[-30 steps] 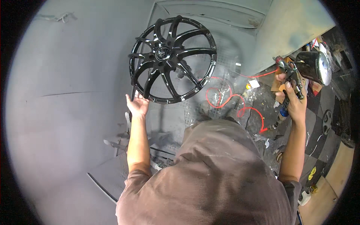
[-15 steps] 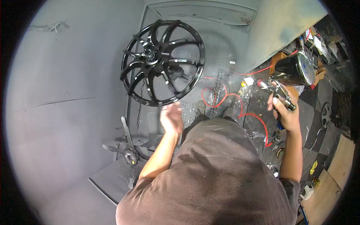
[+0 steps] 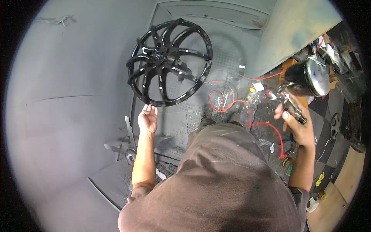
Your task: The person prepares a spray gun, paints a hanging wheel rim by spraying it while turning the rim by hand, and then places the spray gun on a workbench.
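Observation:
A glossy black multi-spoke wheel (image 3: 164, 72) is held up in front of me, its hub toward the upper left of its rim. My left hand (image 3: 148, 120) is palm up beneath the wheel's lower edge, fingers stretched and their tips at the rim. Whether the fingertips press on it I cannot tell. On the right, my right hand (image 3: 299, 123) grips a spray gun (image 3: 290, 106), thumb across its back and fingers around the handle. The gun's large shiny black cup (image 3: 307, 78) tilts out to the right, away from the wheel.
A red hose (image 3: 235, 103) coils over the stained floor between the wheel and the gun. Grey booth walls (image 3: 69, 127) stand at left and back. A metal stand (image 3: 129, 143) sits at lower left. Cluttered shelving (image 3: 336, 54) and a cardboard box (image 3: 288, 64) line the right side.
My left hand has moved left along the wheel's lower rim. The wheel has turned, its spokes now standing at other angles. The spray gun stays in my right hand, slightly lower.

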`<state>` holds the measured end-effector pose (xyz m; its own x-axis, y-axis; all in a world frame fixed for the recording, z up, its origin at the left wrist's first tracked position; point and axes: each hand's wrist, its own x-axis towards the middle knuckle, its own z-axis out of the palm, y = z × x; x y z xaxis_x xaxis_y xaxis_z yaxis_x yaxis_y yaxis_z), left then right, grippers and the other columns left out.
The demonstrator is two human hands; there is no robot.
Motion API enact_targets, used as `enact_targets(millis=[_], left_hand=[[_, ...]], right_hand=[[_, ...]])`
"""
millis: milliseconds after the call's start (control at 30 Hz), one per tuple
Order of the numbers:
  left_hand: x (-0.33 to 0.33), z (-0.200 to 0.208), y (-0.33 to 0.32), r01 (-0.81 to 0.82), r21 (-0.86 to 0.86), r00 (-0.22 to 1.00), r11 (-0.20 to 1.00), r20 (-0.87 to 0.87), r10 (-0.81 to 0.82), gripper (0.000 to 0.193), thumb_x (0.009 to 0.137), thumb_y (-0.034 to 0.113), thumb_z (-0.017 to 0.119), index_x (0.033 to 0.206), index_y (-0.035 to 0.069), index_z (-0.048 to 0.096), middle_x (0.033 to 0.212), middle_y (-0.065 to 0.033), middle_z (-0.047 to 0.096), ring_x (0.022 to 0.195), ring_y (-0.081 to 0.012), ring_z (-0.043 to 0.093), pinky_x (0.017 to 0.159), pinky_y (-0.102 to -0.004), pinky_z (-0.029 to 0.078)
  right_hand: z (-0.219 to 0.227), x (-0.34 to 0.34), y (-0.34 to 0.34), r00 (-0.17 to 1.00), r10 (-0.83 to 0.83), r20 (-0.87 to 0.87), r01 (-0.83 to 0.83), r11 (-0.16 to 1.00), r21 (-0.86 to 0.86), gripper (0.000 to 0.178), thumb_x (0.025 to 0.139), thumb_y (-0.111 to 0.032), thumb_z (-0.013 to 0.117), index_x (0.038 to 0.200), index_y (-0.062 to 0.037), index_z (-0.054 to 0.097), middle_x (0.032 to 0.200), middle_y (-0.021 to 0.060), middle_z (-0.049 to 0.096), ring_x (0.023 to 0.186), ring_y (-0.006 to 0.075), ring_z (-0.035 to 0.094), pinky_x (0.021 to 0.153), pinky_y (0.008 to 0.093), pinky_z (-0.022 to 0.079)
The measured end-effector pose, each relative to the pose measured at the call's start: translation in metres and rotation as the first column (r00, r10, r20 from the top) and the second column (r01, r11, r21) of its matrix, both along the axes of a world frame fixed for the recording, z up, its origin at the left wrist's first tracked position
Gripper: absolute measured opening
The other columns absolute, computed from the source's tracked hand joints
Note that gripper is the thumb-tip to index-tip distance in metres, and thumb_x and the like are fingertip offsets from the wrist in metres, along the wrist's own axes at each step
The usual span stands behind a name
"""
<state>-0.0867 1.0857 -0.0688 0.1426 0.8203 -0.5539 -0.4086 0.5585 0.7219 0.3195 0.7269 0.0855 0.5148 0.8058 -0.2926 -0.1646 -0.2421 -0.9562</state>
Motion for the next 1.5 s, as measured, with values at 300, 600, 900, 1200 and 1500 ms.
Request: enact_targets(millis=[300, 600, 900, 1200, 1500], left_hand=[[0.063, 0.013, -0.125, 0.982, 0.072, 0.184, 0.177, -0.111, -0.977, 0.038, 0.098, 0.013, 0.052, 0.135, 0.002, 0.056, 0.133, -0.0072, 0.061, 0.121, -0.0167, 0.055, 0.106, -0.031, 0.04], [0.033, -0.03, -0.119, 0.874, -0.128, 0.453, 0.469, -0.136, -0.881, 0.037, 0.099, 0.012, 0.054, 0.135, 0.004, 0.054, 0.129, -0.0091, 0.064, 0.12, -0.0213, 0.058, 0.105, -0.0348, 0.044], [0.032, -0.032, -0.075, -0.012, -0.06, 0.977, 0.998, 0.211, 0.024, 0.041, 0.08, -0.003, 0.046, 0.121, 0.003, 0.053, 0.118, -0.0118, 0.063, 0.121, -0.031, 0.059, 0.108, -0.0437, 0.048], [0.045, -0.001, -0.073, 0.051, -0.149, 0.906, 0.988, 0.423, 0.017, 0.016, 0.075, -0.008, 0.049, 0.085, 0.004, 0.053, 0.094, -0.0101, 0.059, 0.122, -0.0473, 0.054, 0.11, -0.0525, 0.047], [0.022, -0.04, -0.123, 0.841, -0.09, 0.495, 0.534, -0.271, -0.825, 0.046, 0.087, 0.01, 0.054, 0.133, 0.005, 0.054, 0.133, -0.0107, 0.059, 0.125, -0.0219, 0.053, 0.108, -0.0361, 0.04]], right_hand=[[0.035, -0.006, 0.017, 0.973, 0.003, 0.231, -0.006, 1.0, 0.012, 0.054, 0.093, -0.016, 0.065, 0.14, 0.0059, 0.05, 0.09, 0.0066, 0.065, 0.079, 0.0129, 0.062, 0.069, 0.0259, 0.051], [0.042, -0.034, 0.009, 0.987, 0.102, 0.127, -0.089, 0.991, -0.105, 0.051, 0.088, -0.009, 0.065, 0.135, 0.0069, 0.055, 0.093, 0.0074, 0.065, 0.081, 0.0137, 0.061, 0.076, 0.0289, 0.05], [0.02, -0.045, 0.009, 0.984, 0.176, -0.033, -0.178, 0.981, -0.074, 0.055, 0.089, -0.004, 0.064, 0.142, 0.0029, 0.051, 0.1, 0.0076, 0.068, 0.084, 0.0132, 0.064, 0.073, 0.0271, 0.052], [0.001, -0.047, 0.019, 0.99, -0.091, 0.111, 0.086, 0.995, 0.051, 0.063, 0.095, -0.014, 0.064, 0.15, 0.0003, 0.038, 0.123, 0.0142, 0.066, 0.097, 0.0165, 0.064, 0.065, 0.0249, 0.053], [0.015, -0.029, 0.015, 0.993, -0.008, 0.116, 0.014, 0.999, -0.048, 0.057, 0.09, -0.011, 0.067, 0.141, 0.0051, 0.05, 0.098, 0.0091, 0.069, 0.086, 0.0153, 0.064, 0.078, 0.0288, 0.051]])
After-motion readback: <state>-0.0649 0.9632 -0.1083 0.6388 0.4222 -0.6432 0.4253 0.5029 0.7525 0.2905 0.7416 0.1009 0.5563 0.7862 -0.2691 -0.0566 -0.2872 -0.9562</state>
